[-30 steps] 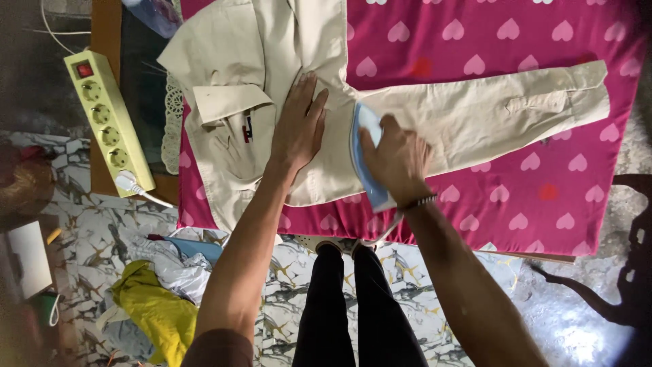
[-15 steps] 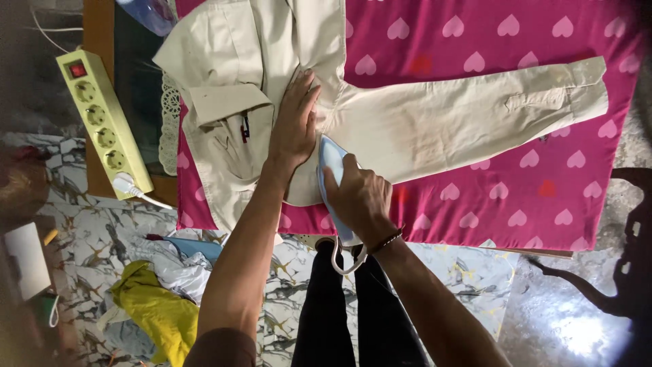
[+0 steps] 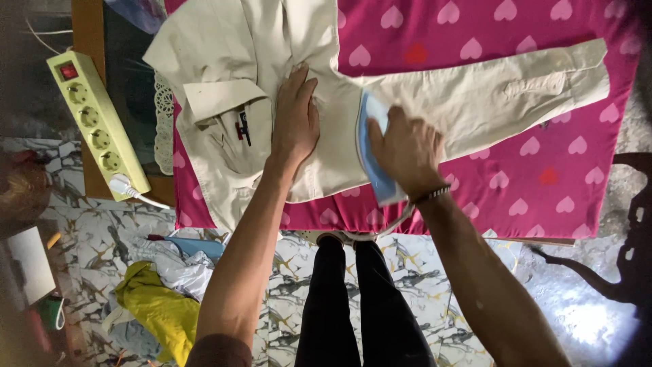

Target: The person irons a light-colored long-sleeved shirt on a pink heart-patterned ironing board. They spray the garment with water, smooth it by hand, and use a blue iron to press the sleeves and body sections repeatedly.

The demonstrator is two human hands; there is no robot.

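A cream long-sleeved shirt (image 3: 475,102) lies spread on a pink cloth with pale hearts (image 3: 543,183). My left hand (image 3: 294,122) presses flat on the shirt's body, fingers together, just right of the chest pocket. My right hand (image 3: 406,151) grips the handle of a light blue iron (image 3: 372,146), which rests on the shirt where the sleeve joins the body. The sleeve stretches out to the right, its cuff near the cloth's far edge.
A pale green power strip (image 3: 98,126) with a white plug in it lies on a wooden board at left. A yellow garment (image 3: 156,312) and other clothes sit on the marbled floor. My dark trouser legs (image 3: 353,306) stand below the table's front edge.
The iron and my right hand slid left toward the shirt's hem half a second ago, then back right and up onto the sleeve base. My left hand stayed pressed on the shirt.
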